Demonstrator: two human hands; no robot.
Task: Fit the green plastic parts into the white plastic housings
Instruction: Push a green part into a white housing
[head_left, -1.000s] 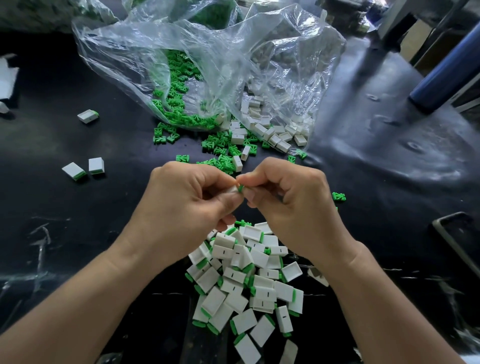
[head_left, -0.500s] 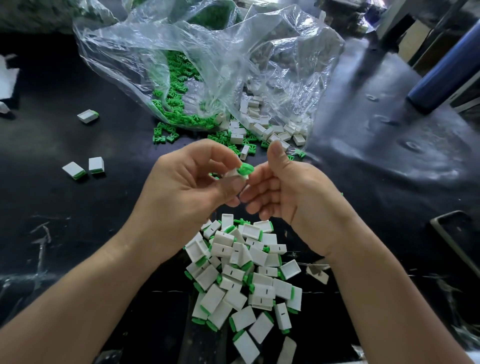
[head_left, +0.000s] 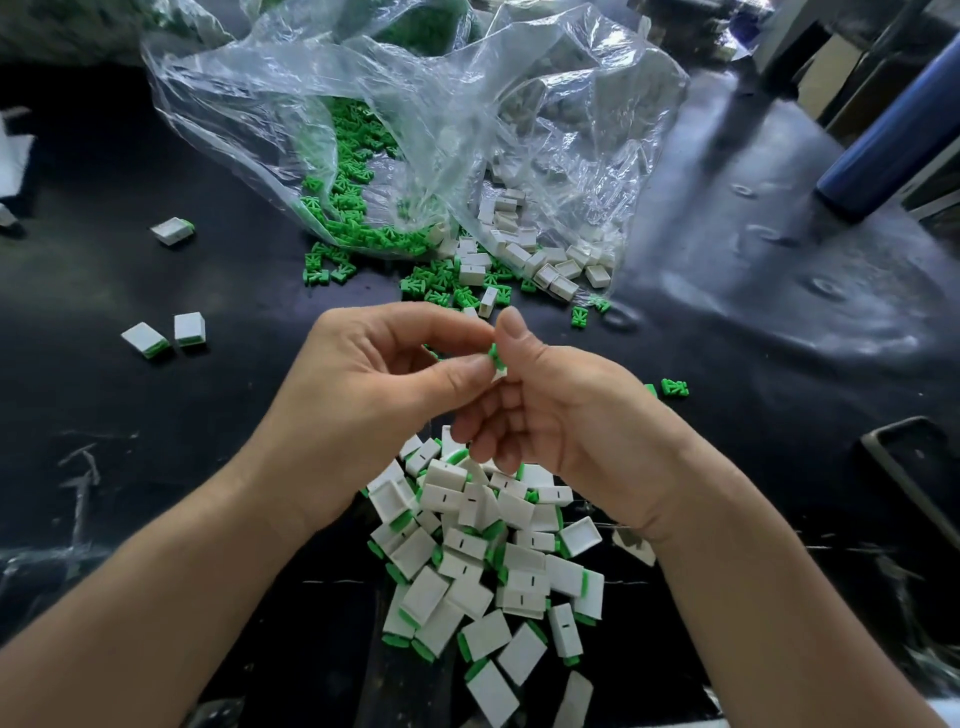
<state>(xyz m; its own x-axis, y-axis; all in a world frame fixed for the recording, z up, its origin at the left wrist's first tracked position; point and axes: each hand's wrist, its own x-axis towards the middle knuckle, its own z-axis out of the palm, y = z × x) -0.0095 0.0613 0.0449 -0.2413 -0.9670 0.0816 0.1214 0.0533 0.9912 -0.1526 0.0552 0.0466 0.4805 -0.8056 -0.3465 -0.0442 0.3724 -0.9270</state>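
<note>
Part-done: finished pile (head_left: 483, 551) built; loose stock (head_left: 353, 208) remains.
Left grip (head_left: 374, 384) pinches a housing (head_left: 500, 372); right thumb (head_left: 511, 332) apparently seats its green part (head_left: 493, 352).

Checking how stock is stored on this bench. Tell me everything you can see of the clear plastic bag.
The clear plastic bag is thin, crumpled, glossy film, lying slumped on the black table at its far side, mouth open toward the person. Loose green parts lie in its left portion, white housings in its right; both spill out of the mouth onto the table. Neither the left hand nor the right hand touches it.
</note>
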